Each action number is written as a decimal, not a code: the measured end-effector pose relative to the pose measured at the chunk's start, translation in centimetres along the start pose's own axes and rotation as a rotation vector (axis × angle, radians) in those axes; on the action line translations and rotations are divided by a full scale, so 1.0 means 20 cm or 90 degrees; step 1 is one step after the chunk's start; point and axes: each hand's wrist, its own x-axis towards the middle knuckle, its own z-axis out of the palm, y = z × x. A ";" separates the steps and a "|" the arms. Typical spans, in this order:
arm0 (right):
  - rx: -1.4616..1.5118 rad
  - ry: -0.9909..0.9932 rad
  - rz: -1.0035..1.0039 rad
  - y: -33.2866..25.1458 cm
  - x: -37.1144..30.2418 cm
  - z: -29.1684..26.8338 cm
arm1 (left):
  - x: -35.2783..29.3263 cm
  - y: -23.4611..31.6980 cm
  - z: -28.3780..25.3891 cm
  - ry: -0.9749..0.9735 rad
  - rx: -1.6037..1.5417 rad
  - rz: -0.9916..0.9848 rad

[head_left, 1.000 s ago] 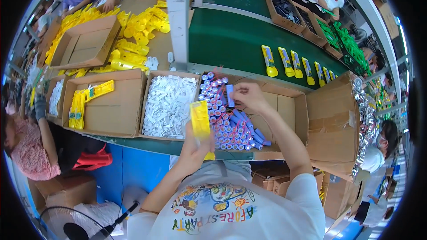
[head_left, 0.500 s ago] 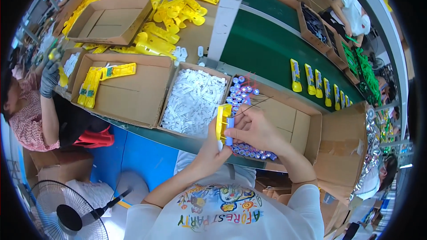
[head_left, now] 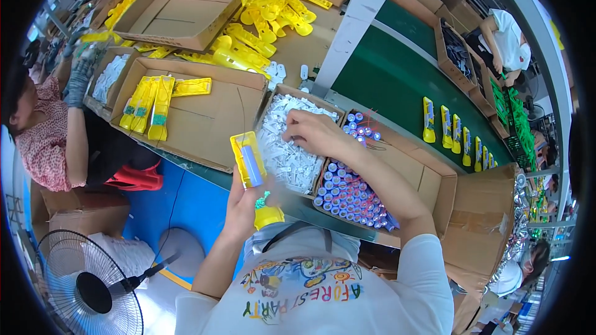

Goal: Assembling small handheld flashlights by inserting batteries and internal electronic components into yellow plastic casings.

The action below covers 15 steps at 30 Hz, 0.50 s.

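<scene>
My left hand [head_left: 239,206] grips a yellow plastic casing [head_left: 236,146], held upright in front of the boxes. A purple battery cell [head_left: 252,166] lies inside the casing's upper part. Below my fingers, a yellow rounded end and a small green board [head_left: 262,200] show. Over the cardboard box of small white plastic pieces [head_left: 287,164], my right hand [head_left: 315,133] reaches in with fingers curled together at the pile. What those fingertips hold, if anything, is hidden. Right of this pile, many purple battery cells [head_left: 347,193] stand in another cardboard box [head_left: 406,164].
Several yellow casings with green boards [head_left: 149,102] lie in a box [head_left: 211,121] to the left. An empty box [head_left: 167,18] rests behind it near piled yellow parts [head_left: 273,15]. Finished-looking casings [head_left: 456,130] line a green belt [head_left: 391,62]. A gloved co-worker [head_left: 46,124] sits left; a fan [head_left: 93,291] stands below.
My right hand has left the battery cell and moved left and away, into the white pieces. My left hand has shifted left with the casing, turning its open side into view.
</scene>
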 end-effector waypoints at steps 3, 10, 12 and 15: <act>-0.047 0.001 -0.048 0.01 -0.03 0.04 | -0.02 -0.02 0.05 -0.004 -0.027 -0.011; 0.093 0.170 0.071 -0.07 -0.13 -0.02 | -0.01 -0.10 0.03 -0.090 -0.113 -0.072; 0.246 0.203 0.126 -0.14 -0.15 -0.07 | -0.02 -0.13 0.04 -0.115 -0.102 -0.060; 0.480 0.170 0.235 -0.22 -0.17 -0.11 | -0.02 -0.15 0.04 -0.155 -0.048 -0.040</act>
